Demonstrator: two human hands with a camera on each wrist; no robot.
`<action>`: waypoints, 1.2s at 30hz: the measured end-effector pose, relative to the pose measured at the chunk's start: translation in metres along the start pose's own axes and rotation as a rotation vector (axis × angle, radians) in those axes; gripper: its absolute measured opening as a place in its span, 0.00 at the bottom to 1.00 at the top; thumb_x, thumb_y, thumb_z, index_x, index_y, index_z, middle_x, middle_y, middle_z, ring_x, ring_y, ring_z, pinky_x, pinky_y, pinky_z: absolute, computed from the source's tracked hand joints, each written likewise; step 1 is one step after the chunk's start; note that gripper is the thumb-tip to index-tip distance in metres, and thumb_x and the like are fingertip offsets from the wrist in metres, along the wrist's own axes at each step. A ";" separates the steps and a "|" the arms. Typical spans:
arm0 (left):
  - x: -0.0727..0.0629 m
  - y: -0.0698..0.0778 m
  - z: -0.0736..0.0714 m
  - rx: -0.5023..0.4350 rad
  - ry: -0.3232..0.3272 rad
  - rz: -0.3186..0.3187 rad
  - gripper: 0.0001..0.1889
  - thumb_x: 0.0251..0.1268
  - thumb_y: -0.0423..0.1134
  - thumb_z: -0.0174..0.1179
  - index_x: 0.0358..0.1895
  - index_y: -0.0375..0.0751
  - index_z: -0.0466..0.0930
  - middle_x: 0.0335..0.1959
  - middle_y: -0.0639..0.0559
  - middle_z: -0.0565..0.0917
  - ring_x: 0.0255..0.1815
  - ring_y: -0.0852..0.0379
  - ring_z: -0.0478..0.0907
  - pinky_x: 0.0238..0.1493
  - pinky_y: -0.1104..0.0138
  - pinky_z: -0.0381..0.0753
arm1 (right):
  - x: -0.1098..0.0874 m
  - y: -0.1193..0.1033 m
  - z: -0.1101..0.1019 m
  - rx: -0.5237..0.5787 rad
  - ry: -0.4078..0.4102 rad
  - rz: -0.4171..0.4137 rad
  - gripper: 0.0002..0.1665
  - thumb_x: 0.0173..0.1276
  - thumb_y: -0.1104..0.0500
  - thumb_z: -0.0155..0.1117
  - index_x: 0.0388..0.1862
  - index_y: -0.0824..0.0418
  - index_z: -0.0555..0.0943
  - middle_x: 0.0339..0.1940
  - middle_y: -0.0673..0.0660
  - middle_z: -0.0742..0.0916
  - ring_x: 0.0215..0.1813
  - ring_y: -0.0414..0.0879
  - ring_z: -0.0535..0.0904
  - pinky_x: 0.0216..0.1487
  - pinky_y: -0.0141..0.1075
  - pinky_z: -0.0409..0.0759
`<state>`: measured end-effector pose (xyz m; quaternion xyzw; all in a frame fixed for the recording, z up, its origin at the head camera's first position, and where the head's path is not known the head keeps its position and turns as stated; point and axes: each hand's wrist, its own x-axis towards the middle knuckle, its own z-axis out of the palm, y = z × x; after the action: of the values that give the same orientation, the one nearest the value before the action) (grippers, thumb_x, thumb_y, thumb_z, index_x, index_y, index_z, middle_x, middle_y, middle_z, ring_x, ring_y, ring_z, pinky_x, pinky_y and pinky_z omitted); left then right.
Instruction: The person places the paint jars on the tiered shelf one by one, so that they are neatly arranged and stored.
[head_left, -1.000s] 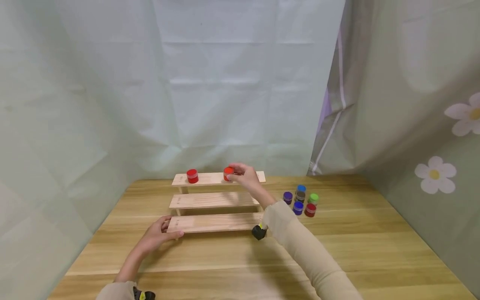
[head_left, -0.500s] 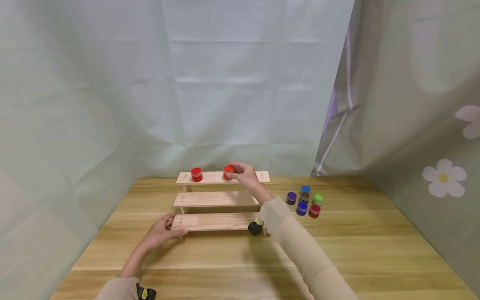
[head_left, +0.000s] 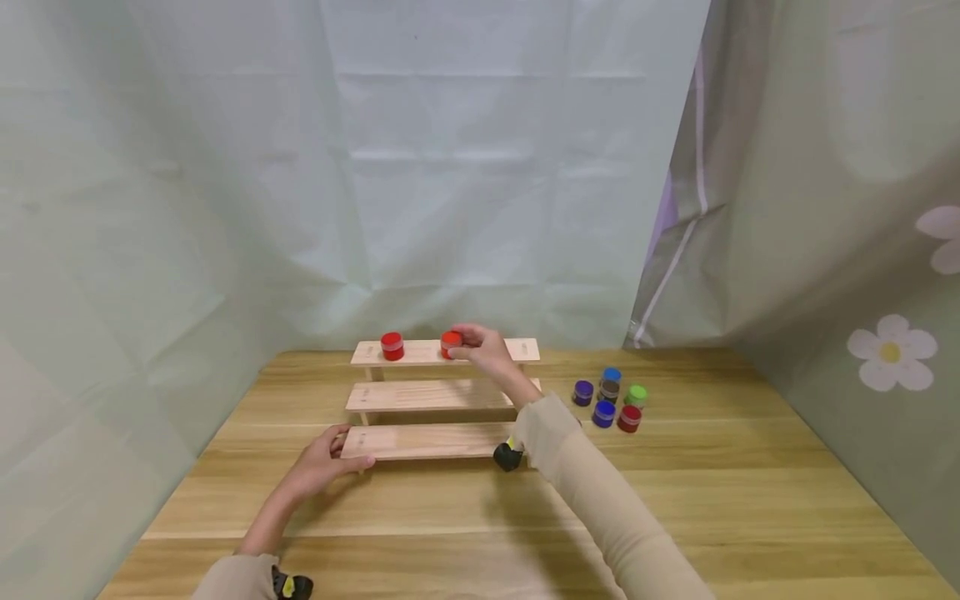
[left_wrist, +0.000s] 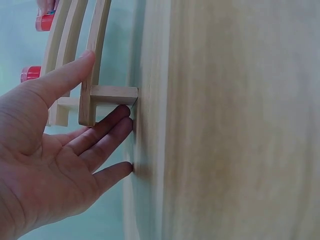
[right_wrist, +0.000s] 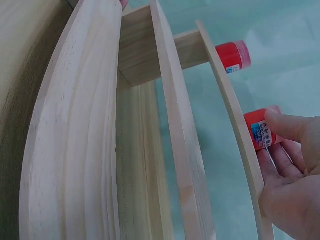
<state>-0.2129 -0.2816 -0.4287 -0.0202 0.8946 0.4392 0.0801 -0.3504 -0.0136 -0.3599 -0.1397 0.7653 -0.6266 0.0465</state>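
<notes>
My right hand (head_left: 486, 353) pinches an orange-red paint jar (head_left: 450, 343) between thumb and fingers at the top step of a three-step wooden stand (head_left: 435, 440). In the right wrist view, the jar's printed label (right_wrist: 261, 135) faces the camera, and its base is right at the board. Further left on that same step stands a red paint jar (head_left: 392, 347). My left hand (head_left: 318, 463) holds the left end of the lowest step. The left wrist view shows its thumb (left_wrist: 75, 70) on the board's front edge, with the other fingers spread below around the end and leg.
Right of the stand, several paint jars are grouped on the wooden table (head_left: 720, 500): purple (head_left: 582, 393), light blue (head_left: 611, 379), dark brown (head_left: 609, 392), green (head_left: 636, 397), blue (head_left: 603, 414) and dark red (head_left: 629, 419). A pale curtain (head_left: 480, 200) hangs behind.
The right hand has slid the orange-red jar a little left along the top step, closer to the red jar. The left hand stays on the stand; the head view has shifted slightly.
</notes>
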 end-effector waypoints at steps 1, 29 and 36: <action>0.000 0.000 0.000 -0.001 -0.001 0.000 0.50 0.60 0.51 0.67 0.72 0.22 0.48 0.67 0.19 0.64 0.68 0.30 0.67 0.66 0.44 0.70 | 0.000 0.000 0.000 0.000 -0.004 0.000 0.28 0.63 0.66 0.68 0.63 0.62 0.77 0.58 0.63 0.84 0.59 0.54 0.80 0.58 0.38 0.80; 0.002 0.001 0.000 -0.002 -0.013 0.005 0.50 0.61 0.51 0.66 0.72 0.21 0.48 0.67 0.18 0.64 0.68 0.29 0.66 0.66 0.44 0.70 | -0.007 -0.004 -0.039 0.155 0.012 0.011 0.29 0.69 0.62 0.63 0.68 0.63 0.71 0.66 0.63 0.78 0.68 0.56 0.74 0.69 0.45 0.72; 0.002 0.001 0.000 0.007 -0.011 0.008 0.50 0.61 0.50 0.66 0.72 0.21 0.48 0.67 0.18 0.64 0.68 0.29 0.67 0.65 0.44 0.71 | -0.020 -0.006 -0.059 0.099 0.035 -0.007 0.28 0.70 0.60 0.63 0.68 0.62 0.71 0.66 0.62 0.79 0.68 0.54 0.74 0.69 0.43 0.72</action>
<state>-0.2147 -0.2806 -0.4278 -0.0139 0.8957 0.4366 0.0836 -0.3453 0.0467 -0.3437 -0.1288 0.7336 -0.6662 0.0379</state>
